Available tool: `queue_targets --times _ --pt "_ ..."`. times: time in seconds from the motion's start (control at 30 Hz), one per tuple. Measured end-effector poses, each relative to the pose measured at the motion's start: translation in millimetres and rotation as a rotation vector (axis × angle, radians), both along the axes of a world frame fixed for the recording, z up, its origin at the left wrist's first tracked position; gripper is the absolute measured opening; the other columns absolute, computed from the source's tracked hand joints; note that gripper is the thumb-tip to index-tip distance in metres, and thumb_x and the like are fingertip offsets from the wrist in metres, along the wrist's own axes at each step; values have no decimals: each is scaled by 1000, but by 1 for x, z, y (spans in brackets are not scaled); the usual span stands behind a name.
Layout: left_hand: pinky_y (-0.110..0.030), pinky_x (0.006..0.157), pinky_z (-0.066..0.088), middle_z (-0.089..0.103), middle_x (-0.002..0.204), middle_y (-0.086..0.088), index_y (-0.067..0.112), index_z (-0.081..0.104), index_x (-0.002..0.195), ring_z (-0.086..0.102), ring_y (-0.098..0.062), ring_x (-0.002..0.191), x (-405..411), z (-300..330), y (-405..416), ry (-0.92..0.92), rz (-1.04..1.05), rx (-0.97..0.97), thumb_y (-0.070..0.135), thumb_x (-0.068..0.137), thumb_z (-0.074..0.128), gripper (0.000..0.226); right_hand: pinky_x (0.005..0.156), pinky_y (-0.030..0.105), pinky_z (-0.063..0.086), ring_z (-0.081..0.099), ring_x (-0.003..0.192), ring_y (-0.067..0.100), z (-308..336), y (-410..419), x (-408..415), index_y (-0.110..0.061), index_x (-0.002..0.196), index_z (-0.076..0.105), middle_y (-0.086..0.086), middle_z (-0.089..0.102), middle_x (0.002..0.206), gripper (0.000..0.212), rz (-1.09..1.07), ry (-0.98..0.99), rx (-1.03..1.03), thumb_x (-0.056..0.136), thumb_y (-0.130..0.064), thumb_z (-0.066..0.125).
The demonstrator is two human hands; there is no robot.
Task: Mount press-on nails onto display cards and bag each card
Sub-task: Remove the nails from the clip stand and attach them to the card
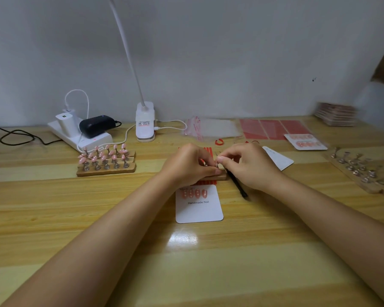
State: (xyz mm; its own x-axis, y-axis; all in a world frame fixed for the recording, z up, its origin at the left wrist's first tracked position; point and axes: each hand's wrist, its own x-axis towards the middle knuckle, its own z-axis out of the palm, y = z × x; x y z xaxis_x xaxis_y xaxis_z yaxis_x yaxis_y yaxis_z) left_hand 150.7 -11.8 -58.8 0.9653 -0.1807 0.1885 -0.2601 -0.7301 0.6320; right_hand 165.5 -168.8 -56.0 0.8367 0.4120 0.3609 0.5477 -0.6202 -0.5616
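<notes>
A white display card (pixel 199 209) printed "Handmade Nail" lies on the desk with several pink nails in a row near its top edge. Just behind it my left hand (pixel 190 163) grips a small wooden nail-holder block (pixel 221 175), thumb along its front. My right hand (pixel 245 165) pinches something tiny at the block's top, right against my left fingertips; what it pinches is hidden. A black tool (pixel 238 185) slants down from under my right hand. Red strips (pixel 205 150) peek out behind my left hand.
Wooden racks with pink nails on stands (pixel 106 159) sit at left. Empty metal stands on clear bases (pixel 361 171) lie at right. Behind are clear bags (pixel 211 129), red sheets (pixel 273 129), a bagged card (pixel 305 141), a blank card (pixel 279 160), a lamp base (pixel 145 121), a power strip (pixel 80 135).
</notes>
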Motion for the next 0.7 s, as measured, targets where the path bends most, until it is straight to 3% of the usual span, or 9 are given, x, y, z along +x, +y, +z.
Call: queue_targets --times 0.13,0.27,0.43,0.53,0.63,0.7 --pt "-35 67 51 64 73 5 20 72 75 55 -9 64 -1 1 -1 -1 7 12 30 76 74 10 88 37 46 57 84 6 7 2 7 -28 70 66 -24 57 76 23 -24 165 14 90 -22 56" --pt "-35 68 53 63 73 12 28 68 71 56 -6 68 -1 2 -1 11 1 34 31 78 73 9 80 36 48 62 84 26 13 -4 17 -23 75 68 -2 68 98 23 -130 174 27 92 -20 53" --pt "-12 50 37 53 59 22 25 68 69 50 8 53 2 3 0 -5 -5 59 33 75 76 12 59 3 37 53 68 -4 16 -7 8 -27 74 67 -17 60 71 21 -136 141 286 91 -21 56" --pt "-9 48 35 54 59 20 19 72 77 49 9 52 4 5 0 -14 -23 100 31 75 76 13 56 -1 36 54 62 -9 15 -6 -6 -30 71 65 -14 60 68 23 -117 162 409 90 -23 57" --pt "-9 51 35 54 64 18 21 67 78 49 4 58 5 9 1 -11 -55 172 31 76 73 12 53 1 35 49 53 -3 13 -5 -23 -31 69 66 -4 59 65 23 -94 183 496 89 -23 58" --pt "-11 56 38 53 66 17 21 65 81 50 1 61 6 10 1 -20 -75 175 30 77 73 13 58 1 38 55 61 -6 9 -3 -32 -33 70 66 -14 63 62 21 -92 182 519 88 -23 60"
